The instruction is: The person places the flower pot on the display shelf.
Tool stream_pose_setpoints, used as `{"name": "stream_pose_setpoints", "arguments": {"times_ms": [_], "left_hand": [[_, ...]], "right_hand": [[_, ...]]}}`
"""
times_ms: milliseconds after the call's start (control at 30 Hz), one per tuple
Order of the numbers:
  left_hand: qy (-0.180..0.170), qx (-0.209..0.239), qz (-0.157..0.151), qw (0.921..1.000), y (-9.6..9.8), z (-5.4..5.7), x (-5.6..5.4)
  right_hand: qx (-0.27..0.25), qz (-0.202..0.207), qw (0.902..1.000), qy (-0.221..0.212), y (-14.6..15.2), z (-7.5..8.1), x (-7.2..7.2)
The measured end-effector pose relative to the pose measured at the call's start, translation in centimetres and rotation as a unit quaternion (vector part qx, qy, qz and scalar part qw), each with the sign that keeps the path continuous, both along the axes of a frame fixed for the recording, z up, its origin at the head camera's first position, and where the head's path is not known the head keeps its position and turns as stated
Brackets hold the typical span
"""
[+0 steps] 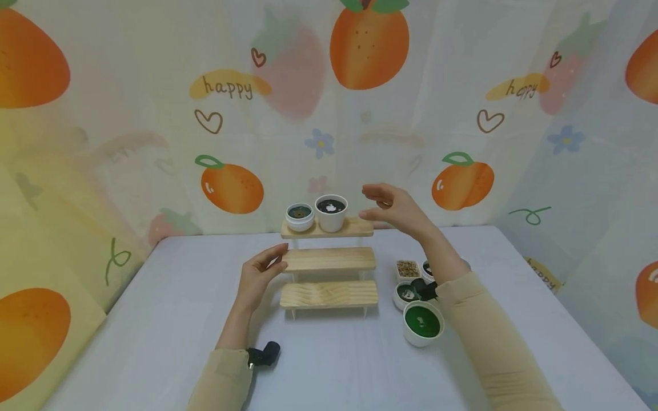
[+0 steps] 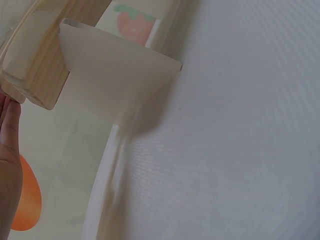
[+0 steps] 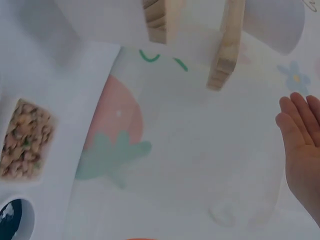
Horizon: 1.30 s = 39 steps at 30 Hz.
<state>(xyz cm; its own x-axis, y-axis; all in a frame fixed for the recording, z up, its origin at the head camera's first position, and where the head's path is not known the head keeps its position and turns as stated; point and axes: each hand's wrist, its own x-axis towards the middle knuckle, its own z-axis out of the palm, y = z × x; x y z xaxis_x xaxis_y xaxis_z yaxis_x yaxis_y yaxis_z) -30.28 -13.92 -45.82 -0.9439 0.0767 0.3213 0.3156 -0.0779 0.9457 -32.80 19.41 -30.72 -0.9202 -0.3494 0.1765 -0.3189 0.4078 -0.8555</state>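
A three-tier wooden stand with pale boards (image 1: 329, 294) is at the middle of the table. On its top board (image 1: 360, 226) a small white pot with a dark green top (image 1: 300, 224) is beside a taller white cup-shaped pot (image 1: 331, 220). My left hand (image 1: 255, 278) is at the left end of the middle board (image 1: 329, 260), thumb and fingers apart. Its fingertips meet a board end in the left wrist view. Up to the right of the taller pot, my right hand (image 1: 398, 211) holds nothing; its thumb stands apart from extended fingers.
Right of the stand are a square white pot of tan pebbles (image 1: 408, 269), a low white pot (image 1: 400, 299), a green-filled white pot (image 1: 422, 325) and another partly hidden by the right arm. A printed cloth (image 1: 370, 154) hangs behind the white table (image 1: 169, 319).
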Motion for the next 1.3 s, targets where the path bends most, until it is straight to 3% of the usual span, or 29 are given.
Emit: {"name": "stream_pose_setpoints", "arguments": {"times_ms": [800, 1300], "left_hand": [[0.012, -0.002, 0.001, 0.9999, 0.0, 0.1, 0.1], [0.004, -0.003, 0.003, 1.0000, 0.0, 0.1, 0.0]], "right_hand": [[0.068, 0.037, 0.9969, -0.012, 6.3, -2.9, 6.4], [0.044, 0.041, 0.9973, -0.042, 8.5, -6.1, 8.9]]}}
